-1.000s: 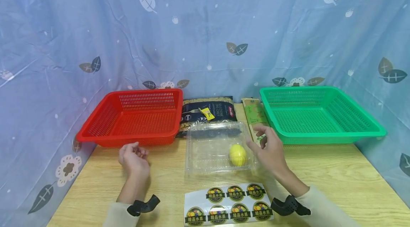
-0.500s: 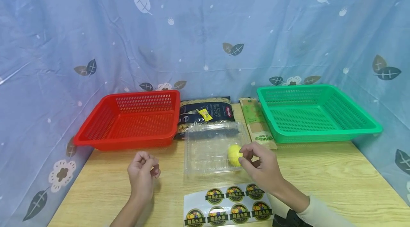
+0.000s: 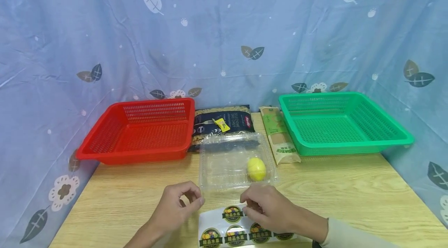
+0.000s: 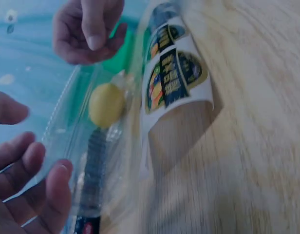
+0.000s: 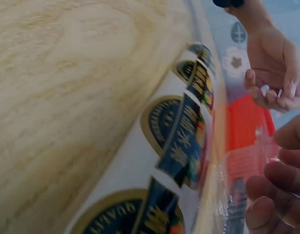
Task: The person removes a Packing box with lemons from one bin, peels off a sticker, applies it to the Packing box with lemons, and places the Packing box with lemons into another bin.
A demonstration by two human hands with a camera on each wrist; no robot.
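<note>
A white sheet of round fruit stickers (image 3: 210, 220) lies at the front of the table, its near end curling up in the left wrist view. My left hand (image 3: 180, 207) is just left of the sheet, fingers loosely bent and holding nothing. Over the sheet's upper right part is my right hand (image 3: 269, 209), with bent fingers and nothing between them; it hides some stickers. Both hands' fingers (image 4: 57, 190) show apart from the sheet in the wrist views. Behind them stands a clear plastic clamshell box (image 3: 224, 166) with a yellow lemon (image 3: 256, 169) at its right side.
A red basket (image 3: 140, 158) stands at the back left and a green basket (image 3: 343, 149) at the back right. Between them lie a dark pasta bag (image 3: 241, 121) with a small yellow packet (image 3: 221, 124) on it, and a long noodle packet (image 3: 280, 135).
Both hands have come down toward the sticker sheet: the left forward and rightward from beside the red basket, the right from near the noodle packet, past the lemon. The box and lemon stay put.
</note>
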